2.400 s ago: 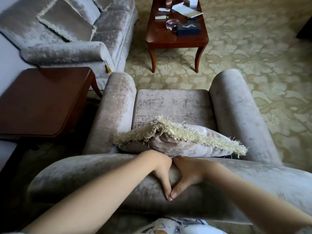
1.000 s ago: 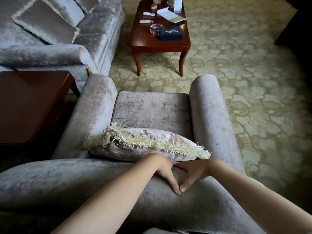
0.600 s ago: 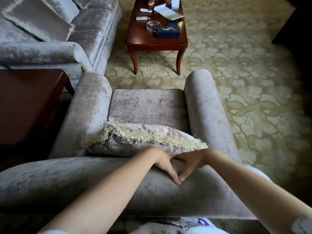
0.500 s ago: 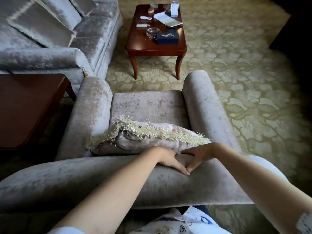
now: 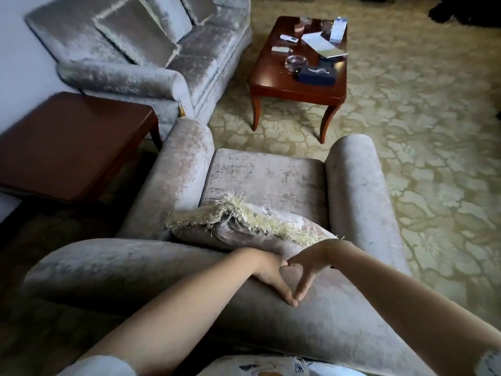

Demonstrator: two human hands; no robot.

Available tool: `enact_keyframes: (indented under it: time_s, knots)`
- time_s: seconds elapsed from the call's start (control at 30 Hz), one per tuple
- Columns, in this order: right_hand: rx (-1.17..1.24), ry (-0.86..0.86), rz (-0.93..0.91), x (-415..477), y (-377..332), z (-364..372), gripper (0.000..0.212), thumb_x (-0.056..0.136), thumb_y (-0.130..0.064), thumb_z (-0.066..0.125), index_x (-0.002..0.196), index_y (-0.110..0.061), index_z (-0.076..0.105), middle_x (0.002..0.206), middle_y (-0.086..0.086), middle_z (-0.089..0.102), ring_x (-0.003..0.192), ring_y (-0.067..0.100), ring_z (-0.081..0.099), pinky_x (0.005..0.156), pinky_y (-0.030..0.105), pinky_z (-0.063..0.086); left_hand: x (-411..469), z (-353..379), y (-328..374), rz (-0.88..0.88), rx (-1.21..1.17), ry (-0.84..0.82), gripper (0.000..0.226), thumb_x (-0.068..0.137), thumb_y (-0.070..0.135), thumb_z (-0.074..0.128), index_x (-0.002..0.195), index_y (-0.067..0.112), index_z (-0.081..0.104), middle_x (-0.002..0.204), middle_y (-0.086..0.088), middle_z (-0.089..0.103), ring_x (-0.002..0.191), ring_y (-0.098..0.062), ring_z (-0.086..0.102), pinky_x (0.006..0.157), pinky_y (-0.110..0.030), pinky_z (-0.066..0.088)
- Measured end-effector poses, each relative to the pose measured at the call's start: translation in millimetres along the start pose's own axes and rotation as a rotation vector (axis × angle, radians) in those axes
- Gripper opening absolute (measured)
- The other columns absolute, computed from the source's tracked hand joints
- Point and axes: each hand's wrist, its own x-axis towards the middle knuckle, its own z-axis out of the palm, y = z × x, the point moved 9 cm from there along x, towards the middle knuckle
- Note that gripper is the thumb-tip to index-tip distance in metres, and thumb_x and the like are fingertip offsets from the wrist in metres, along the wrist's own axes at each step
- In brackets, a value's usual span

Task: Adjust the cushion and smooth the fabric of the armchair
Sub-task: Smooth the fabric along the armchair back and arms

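Head view: our left hand (image 5: 267, 278) and right hand (image 5: 307, 270) lie flat, holding nothing, on the armchair (image 5: 168, 270) backrest top, fingertips touching. Just beyond them, the fringed cushion (image 5: 252, 226) leans on the seat against that backrest.

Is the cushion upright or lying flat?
Slumped nearly flat: the cushion lies on the seat, fringe up, against the backrest.

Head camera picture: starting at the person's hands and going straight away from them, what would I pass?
Hands on the armchair back → fringed cushion → seat → carpet → coffee table.
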Motion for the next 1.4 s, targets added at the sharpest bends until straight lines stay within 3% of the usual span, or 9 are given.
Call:
enact_keyframes:
  time_s: [0.17, 0.3, 0.43, 0.6, 0.67, 0.77, 1.0, 1.17, 1.4]
  knots:
    - [0.037, 0.085, -0.099, 24.6, -74.5, -28.4, 0.124, 0.046, -0.077, 0.071, 0.147, -0.02, 0.026, 0.15, 0.0, 0.035, 0.136, 0.02, 0.032, 0.109, 0.031, 0.028, -36.7, -7.8, -74.2, -0.049, -0.008, 0.062, 0.093, 0.069, 0.056, 0.073, 0.143, 0.014, 0.035, 0.146, -0.004, 0.042, 0.129, -0.021, 0.042, 0.108, -0.036, 0.034]
    - [0.113, 0.133, -0.156, 42.7, -128.8, -48.2, 0.125, 0.046, -0.077, 0.07, 0.148, -0.023, 0.021, 0.154, -0.003, 0.027, 0.139, 0.02, 0.025, 0.114, 0.039, 0.023, -69.0, -13.0, -132.0, -0.065, -0.035, 0.122, 0.095, 0.068, 0.06, 0.072, 0.144, 0.017, 0.033, 0.146, -0.003, 0.038, 0.129, -0.021, 0.04, 0.107, -0.032, 0.033]
    - [0.203, 0.15, -0.163, 63.3, -172.4, -58.9, 0.112, 0.061, -0.066, 0.073, 0.148, -0.022, 0.019, 0.154, -0.002, 0.026, 0.138, 0.018, 0.027, 0.11, 0.03, 0.022, -97.1, -15.3, -174.1, -0.027, 0.024, 0.127, 0.098, 0.068, 0.066, 0.068, 0.144, 0.016, 0.033, 0.145, -0.007, 0.039, 0.129, -0.024, 0.04, 0.108, -0.038, 0.034]
    - [0.228, 0.194, -0.121, 87.9, -208.7, -76.8, 0.108, 0.062, -0.066, 0.074, 0.148, -0.027, 0.021, 0.153, -0.003, 0.03, 0.137, 0.02, 0.03, 0.114, 0.039, 0.022, -115.6, -19.0, -223.7, -0.018, 0.081, 0.089, 0.105, 0.066, 0.072, 0.065, 0.147, 0.018, 0.025, 0.149, -0.007, 0.033, 0.131, -0.025, 0.037, 0.108, -0.036, 0.033]
    - [0.207, 0.197, -0.097, 90.9, -216.0, -81.5, 0.11, 0.061, -0.069, 0.072, 0.148, -0.029, 0.019, 0.153, -0.003, 0.029, 0.137, 0.022, 0.029, 0.114, 0.04, 0.021, -118.3, -21.1, -230.4, 0.007, 0.067, 0.089, 0.104, 0.064, 0.07, 0.068, 0.146, 0.019, 0.029, 0.147, -0.006, 0.038, 0.128, -0.024, 0.042, 0.105, -0.032, 0.035]
    - [0.211, 0.167, -0.058, 93.3, -217.2, -80.5, 0.112, 0.059, -0.069, 0.073, 0.148, -0.029, 0.017, 0.154, -0.002, 0.027, 0.138, 0.023, 0.027, 0.113, 0.04, 0.021, -117.2, -20.1, -232.4, 0.007, 0.056, 0.061, 0.107, 0.058, 0.072, 0.07, 0.144, 0.021, 0.033, 0.144, -0.003, 0.043, 0.123, -0.022, 0.047, 0.104, -0.036, 0.039]
    - [0.227, 0.168, -0.063, 96.2, -217.5, -79.7, 0.124, 0.048, -0.074, 0.074, 0.148, -0.031, 0.015, 0.155, -0.005, 0.025, 0.14, 0.02, 0.025, 0.111, 0.035, 0.02, -99.9, -28.0, -229.3, -0.103, 0.206, -0.136, 0.106, 0.051, 0.067, 0.076, 0.14, 0.021, 0.042, 0.139, 0.0, 0.051, 0.121, -0.02, 0.051, 0.104, -0.037, 0.039]
    - [0.293, 0.206, -0.128, 95.3, -218.7, -78.7, 0.121, 0.046, -0.072, 0.076, 0.146, -0.035, 0.019, 0.152, -0.008, 0.03, 0.139, 0.019, 0.027, 0.114, 0.04, 0.02, -92.0, -23.8, -224.1, -0.135, 0.207, -0.25, 0.097, 0.053, 0.061, 0.08, 0.137, 0.025, 0.045, 0.134, 0.002, 0.055, 0.117, -0.02, 0.054, 0.103, -0.039, 0.041]
    - [0.388, 0.262, -0.22, 103.1, -215.0, -86.7, 0.114, 0.056, -0.057, 0.082, 0.147, -0.033, 0.018, 0.152, -0.011, 0.028, 0.137, 0.013, 0.027, 0.1, 0.02, 0.018, -74.1, -21.7, -232.5, -0.198, 0.284, -0.399, 0.084, 0.052, 0.061, 0.08, 0.123, 0.021, 0.06, 0.121, 0.003, 0.064, 0.108, -0.018, 0.06, 0.1, -0.038, 0.044]
